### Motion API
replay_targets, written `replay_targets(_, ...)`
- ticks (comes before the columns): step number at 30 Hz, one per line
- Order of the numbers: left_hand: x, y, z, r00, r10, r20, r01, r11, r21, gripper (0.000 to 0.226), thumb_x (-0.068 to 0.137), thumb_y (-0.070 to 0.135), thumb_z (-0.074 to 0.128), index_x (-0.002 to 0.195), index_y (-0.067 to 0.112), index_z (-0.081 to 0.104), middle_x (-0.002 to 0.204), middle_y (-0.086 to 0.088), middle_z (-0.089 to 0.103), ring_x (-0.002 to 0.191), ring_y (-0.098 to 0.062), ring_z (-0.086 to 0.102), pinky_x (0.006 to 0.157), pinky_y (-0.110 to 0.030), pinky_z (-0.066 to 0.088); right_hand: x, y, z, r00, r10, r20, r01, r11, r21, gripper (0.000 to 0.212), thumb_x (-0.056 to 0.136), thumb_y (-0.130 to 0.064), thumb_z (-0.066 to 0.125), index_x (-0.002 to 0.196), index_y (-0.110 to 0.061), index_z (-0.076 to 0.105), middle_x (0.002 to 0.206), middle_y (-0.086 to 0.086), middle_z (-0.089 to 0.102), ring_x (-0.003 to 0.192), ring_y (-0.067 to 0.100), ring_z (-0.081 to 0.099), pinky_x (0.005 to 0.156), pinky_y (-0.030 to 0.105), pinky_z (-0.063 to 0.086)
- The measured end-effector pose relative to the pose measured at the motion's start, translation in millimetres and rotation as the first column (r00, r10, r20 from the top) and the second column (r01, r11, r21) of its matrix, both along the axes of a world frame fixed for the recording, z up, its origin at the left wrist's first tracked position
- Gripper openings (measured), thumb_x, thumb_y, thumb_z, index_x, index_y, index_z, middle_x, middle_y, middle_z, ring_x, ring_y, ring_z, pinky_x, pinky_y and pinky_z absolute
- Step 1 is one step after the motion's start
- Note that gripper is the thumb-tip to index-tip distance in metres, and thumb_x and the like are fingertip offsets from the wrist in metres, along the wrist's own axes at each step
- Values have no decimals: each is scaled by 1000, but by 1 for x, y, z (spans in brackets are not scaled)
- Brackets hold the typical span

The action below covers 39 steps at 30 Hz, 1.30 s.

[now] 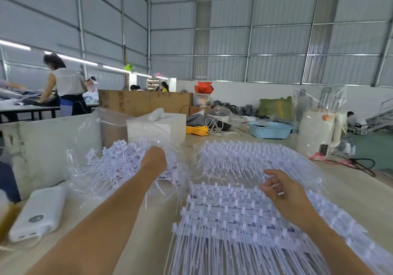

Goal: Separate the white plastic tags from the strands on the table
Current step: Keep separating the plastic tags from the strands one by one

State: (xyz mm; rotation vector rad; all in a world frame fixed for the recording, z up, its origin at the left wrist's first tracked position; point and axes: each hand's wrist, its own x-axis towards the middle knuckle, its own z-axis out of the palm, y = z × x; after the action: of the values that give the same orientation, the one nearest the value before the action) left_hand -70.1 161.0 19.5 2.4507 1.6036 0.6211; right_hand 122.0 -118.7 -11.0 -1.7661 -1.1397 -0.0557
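Left hand [153, 159] fingers buried in loose tag pile [119, 164], grip unclear, right hand [282, 191] pinching tags, power bank [40, 213] nearby

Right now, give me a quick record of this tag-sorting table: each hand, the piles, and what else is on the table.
left hand: reaching into the loose pile, fingers hidden
right hand: fingers curled, pinching a small white piece over the connected sheets
loose pile: separated white tags on clear plastic, left of centre
connected sheets: rows of tags on strands, near centre
second stack: more connected tags, behind the sheets
power bank: white, near left
blue basket: far side of the table
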Motion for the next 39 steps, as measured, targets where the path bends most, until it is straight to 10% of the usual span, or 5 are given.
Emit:
replay_targets(8,6,-13,-10,931,18,-365,-26,999,-19,41,93,14,45,134,10,48,147,-24,29,137,-31,32,98,-35,41,3,-1,-6,1000,4,-22,-4,999,-40,27,88,-12,62,113,-21,56,84,-3,59,67,11,56,53,10,44)
replay_targets(16,11,-25,27,913,-13,408,118,965,-233,42,96,29,49,130,8,38,101,-8,60,44,-22,65,49,-29,50,4,0,-7,1000,-4,-21,2,998,-63,27,88,-9,62,112,-21,56,84,-4,60,56,4,56,50,10,44)
replay_targets(29,67,-59,16,579,-681,449,775,630,-44,66,97,24,53,150,38,15,159,11,1,145,-11,11,115,-29,14,2,-2,-6,1000,-7,-4,7,996,-86,25,89,-8,60,110,-22,56,85,-2,60,58,16,60,51,19,47)
replay_targets(34,42,-69,4,551,-508,662,210,852,479,23,81,-11,52,80,7,67,89,-5,66,76,-15,58,60,-25,44,1,-7,-5,999,-36,35,39,994,-101,24,89,-10,61,112,-17,59,82,-3,60,63,21,63,64,34,53)
replay_targets(39,-7,-21,-31,985,102,-138,-44,926,375,30,89,28,48,111,12,61,110,-7,64,110,-25,54,92,-41,39,0,-4,-5,995,-61,80,72,987,-144,25,90,-10,59,115,-12,59,82,-6,59,67,16,63,71,38,55)
